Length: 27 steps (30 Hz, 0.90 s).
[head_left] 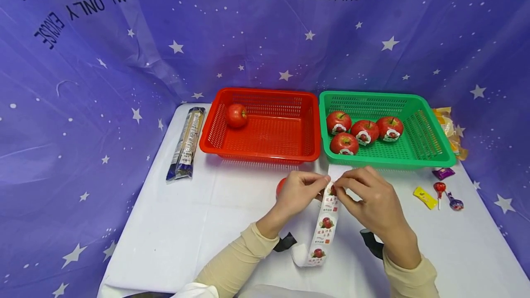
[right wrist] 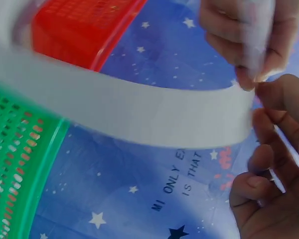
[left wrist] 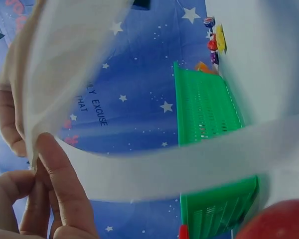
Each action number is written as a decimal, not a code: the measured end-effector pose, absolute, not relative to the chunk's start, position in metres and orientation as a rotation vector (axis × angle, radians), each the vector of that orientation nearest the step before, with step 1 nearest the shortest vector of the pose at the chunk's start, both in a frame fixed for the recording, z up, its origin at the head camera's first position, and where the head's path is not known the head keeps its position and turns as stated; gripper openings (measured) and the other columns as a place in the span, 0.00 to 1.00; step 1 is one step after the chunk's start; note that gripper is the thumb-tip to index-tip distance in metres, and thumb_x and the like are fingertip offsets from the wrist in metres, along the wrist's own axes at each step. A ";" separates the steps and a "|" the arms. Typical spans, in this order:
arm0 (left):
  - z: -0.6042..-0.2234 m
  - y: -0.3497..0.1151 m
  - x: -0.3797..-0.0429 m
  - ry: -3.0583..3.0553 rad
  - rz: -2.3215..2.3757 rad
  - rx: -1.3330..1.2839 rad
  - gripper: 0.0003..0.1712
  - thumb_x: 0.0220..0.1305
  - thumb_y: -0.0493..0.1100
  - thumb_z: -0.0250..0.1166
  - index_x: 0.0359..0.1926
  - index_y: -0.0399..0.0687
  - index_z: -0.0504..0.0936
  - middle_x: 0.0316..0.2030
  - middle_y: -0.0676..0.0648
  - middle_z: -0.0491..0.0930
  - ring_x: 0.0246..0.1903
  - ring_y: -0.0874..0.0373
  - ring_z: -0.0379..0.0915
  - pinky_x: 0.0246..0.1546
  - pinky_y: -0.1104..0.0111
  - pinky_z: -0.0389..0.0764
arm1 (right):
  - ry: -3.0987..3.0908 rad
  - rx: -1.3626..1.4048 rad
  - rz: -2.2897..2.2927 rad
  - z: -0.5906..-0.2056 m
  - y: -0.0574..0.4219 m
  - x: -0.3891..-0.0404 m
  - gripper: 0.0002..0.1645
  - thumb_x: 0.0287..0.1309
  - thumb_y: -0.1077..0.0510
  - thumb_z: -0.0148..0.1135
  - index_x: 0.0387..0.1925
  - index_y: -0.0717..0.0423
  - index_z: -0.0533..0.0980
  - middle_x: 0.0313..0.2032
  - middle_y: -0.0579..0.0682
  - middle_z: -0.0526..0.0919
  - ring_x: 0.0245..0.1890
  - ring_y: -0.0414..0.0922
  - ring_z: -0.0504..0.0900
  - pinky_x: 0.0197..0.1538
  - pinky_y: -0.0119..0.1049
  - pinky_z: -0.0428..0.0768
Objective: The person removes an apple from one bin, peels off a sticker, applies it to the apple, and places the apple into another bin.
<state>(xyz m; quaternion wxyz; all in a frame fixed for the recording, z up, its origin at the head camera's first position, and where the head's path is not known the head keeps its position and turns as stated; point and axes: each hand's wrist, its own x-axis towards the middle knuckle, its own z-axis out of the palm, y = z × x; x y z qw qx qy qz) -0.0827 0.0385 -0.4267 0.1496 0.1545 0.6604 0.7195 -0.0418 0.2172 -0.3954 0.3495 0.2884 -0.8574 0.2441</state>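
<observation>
A long strip of apple-printed stickers (head_left: 327, 222) runs down from both hands to its loose white roll (head_left: 299, 255) on the table. My left hand (head_left: 296, 192) pinches the strip's upper left edge between thumb and forefinger. At its right edge, the thumb and forefinger of my right hand (head_left: 370, 199) pinch the strip by the top sticker. White backing (left wrist: 139, 172) curves away from the left fingertips in the left wrist view; in the right wrist view the backing (right wrist: 164, 117) ends at the right fingertips. A red apple (head_left: 280, 187) lies partly hidden behind my left hand.
A red basket (head_left: 265, 155) holds one apple (head_left: 237, 115). The green basket (head_left: 389, 162) beside it holds several stickered apples (head_left: 365, 131). Long packets (head_left: 186, 144) lie at left. Wrapped candy (head_left: 424, 197) and lollipops (head_left: 440, 188) lie at right, with an orange bag (head_left: 449, 128) behind.
</observation>
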 end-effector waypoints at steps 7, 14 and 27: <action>-0.428 0.042 -0.089 1.883 2.078 0.384 0.14 0.63 0.46 0.64 0.37 0.38 0.88 0.28 0.41 0.86 0.23 0.63 0.80 0.32 0.60 0.85 | -2.230 0.762 0.667 -0.398 0.222 -0.038 0.15 0.63 0.49 0.56 0.28 0.51 0.84 0.32 0.45 0.82 0.34 0.42 0.75 0.38 0.28 0.73; -0.431 0.044 -0.087 1.887 2.059 0.449 0.14 0.63 0.45 0.64 0.40 0.37 0.87 0.31 0.39 0.87 0.24 0.63 0.82 0.32 0.63 0.85 | -2.314 0.637 0.704 -0.395 0.224 -0.039 0.15 0.42 0.58 0.76 0.36 0.53 0.85 0.38 0.47 0.83 0.38 0.44 0.76 0.42 0.28 0.71; -0.430 0.046 -0.082 1.811 2.128 0.457 0.14 0.64 0.42 0.63 0.41 0.33 0.86 0.35 0.37 0.86 0.24 0.63 0.82 0.32 0.64 0.85 | -2.188 0.654 0.627 -0.401 0.221 -0.043 0.17 0.61 0.44 0.62 0.32 0.52 0.87 0.33 0.47 0.85 0.31 0.44 0.75 0.31 0.31 0.70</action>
